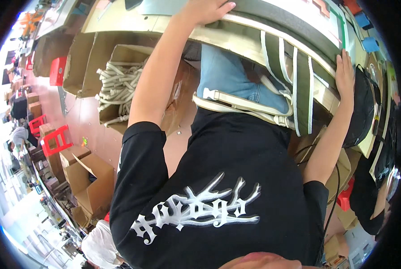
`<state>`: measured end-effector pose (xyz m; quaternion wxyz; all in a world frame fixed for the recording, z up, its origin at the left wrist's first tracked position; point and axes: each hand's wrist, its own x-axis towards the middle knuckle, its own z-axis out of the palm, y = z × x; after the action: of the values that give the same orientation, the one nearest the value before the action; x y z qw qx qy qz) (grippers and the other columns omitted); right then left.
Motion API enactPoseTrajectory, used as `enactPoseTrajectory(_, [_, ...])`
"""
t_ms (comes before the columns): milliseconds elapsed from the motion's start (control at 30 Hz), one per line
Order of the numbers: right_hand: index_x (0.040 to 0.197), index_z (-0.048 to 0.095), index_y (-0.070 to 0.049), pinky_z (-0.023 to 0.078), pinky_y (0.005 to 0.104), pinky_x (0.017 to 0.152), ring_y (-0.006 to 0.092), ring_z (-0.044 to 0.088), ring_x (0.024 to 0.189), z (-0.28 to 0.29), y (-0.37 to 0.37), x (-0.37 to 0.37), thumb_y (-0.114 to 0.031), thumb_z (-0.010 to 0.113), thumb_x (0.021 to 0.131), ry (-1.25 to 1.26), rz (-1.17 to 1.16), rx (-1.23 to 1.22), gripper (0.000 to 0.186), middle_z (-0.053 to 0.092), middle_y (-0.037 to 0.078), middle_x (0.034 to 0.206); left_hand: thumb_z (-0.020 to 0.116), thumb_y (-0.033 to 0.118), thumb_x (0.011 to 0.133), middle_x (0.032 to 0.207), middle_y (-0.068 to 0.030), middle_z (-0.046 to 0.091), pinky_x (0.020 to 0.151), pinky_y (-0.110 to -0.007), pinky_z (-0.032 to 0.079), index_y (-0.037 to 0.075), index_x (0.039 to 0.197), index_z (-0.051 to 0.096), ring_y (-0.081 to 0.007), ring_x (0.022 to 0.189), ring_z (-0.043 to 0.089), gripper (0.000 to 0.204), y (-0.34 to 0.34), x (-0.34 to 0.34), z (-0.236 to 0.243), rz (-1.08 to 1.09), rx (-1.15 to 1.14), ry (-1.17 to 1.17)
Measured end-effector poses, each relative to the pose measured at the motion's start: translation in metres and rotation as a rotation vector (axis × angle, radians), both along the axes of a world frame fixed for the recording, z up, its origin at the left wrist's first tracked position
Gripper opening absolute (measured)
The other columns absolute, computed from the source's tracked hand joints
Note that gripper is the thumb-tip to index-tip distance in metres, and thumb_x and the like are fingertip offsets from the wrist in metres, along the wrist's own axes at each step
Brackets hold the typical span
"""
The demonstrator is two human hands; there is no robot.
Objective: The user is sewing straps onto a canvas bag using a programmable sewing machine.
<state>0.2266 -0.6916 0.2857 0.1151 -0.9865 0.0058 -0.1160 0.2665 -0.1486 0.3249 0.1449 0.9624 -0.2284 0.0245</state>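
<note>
At the worktable, my left hand (207,10) rests at the top, fingers extended over a long cream strap (272,31) along a dark grey bar (285,20). My right hand (345,74) lies at the bar's right end, fingers stretched out along it. Between my hands, olive straps with white edges (302,89) hang over the pale table edge (115,18). Below them, cream webbing with white buckles (236,103) lies across my lap.
Left stand cardboard boxes, one holding many cream webbing pieces (119,85), another open (93,179), and red stools (54,141). Right are a black bag (362,107) and a co-worker's dark-clothed arm (366,193). Two other people (99,246) (19,136) are at far left.
</note>
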Motion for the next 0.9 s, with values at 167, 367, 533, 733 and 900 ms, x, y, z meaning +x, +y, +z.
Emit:
enactPoseTrajectory(167, [0.177,0.04,-0.011,0.025,0.0492,0.138,0.0362,0.033,0.17,0.01,0.019,0.005,-0.054,0.036,0.121,0.035,-0.03,-0.026,0.071,0.04,0.017,0.182,0.043,0.052,0.117,0.184,-0.0162,0.036,0.138,-0.065,0.022,0.017,0.175,0.043,-0.0399,0.17,0.031,0.067,0.011,0.003,-0.002,0.004,0.01,0.005])
enactPoseTrajectory(367, [0.176,0.041,-0.011,0.027,0.0502,0.137,0.0378,0.035,0.168,-0.001,-0.002,0.013,-0.052,0.037,0.121,-0.003,0.014,-0.051,0.07,0.042,0.02,0.18,0.042,0.051,0.118,0.185,-0.017,0.034,0.138,-0.064,0.02,0.017,0.176,0.041,-0.0406,0.171,0.029,0.068,0.006,0.0,0.001,-0.003,0.003,0.004])
enactPoseTrajectory(533, [0.175,0.043,-0.011,0.029,0.0493,0.137,0.0382,0.036,0.168,-0.001,0.009,0.007,-0.051,0.039,0.121,-0.013,0.013,-0.044,0.068,0.043,0.02,0.179,0.044,0.049,0.118,0.183,-0.0184,0.036,0.137,-0.065,0.021,0.014,0.174,0.043,-0.0432,0.169,0.031,0.067,0.01,0.0,-0.004,-0.013,0.024,-0.015])
enactPoseTrajectory(733, [0.174,0.045,-0.01,0.029,0.0496,0.136,0.0385,0.038,0.167,0.002,0.002,0.001,-0.051,0.042,0.121,-0.032,-0.007,-0.037,0.068,0.045,0.021,0.178,0.045,0.05,0.117,0.182,-0.0185,0.037,0.136,-0.067,0.023,0.015,0.174,0.044,-0.0423,0.169,0.032,0.067,0.003,0.003,-0.003,-0.031,-0.011,-0.025])
enactPoseTrajectory(900, [0.172,0.048,-0.01,0.032,0.0485,0.135,0.0389,0.04,0.166,0.009,0.014,0.003,-0.05,0.048,0.119,-0.037,-0.002,0.024,0.067,0.046,0.02,0.177,0.044,0.056,0.118,0.183,-0.0044,0.041,0.138,-0.064,0.02,0.031,0.176,0.044,-0.0313,0.17,0.033,0.063,0.016,0.015,-0.029,-0.017,-0.007,-0.21])
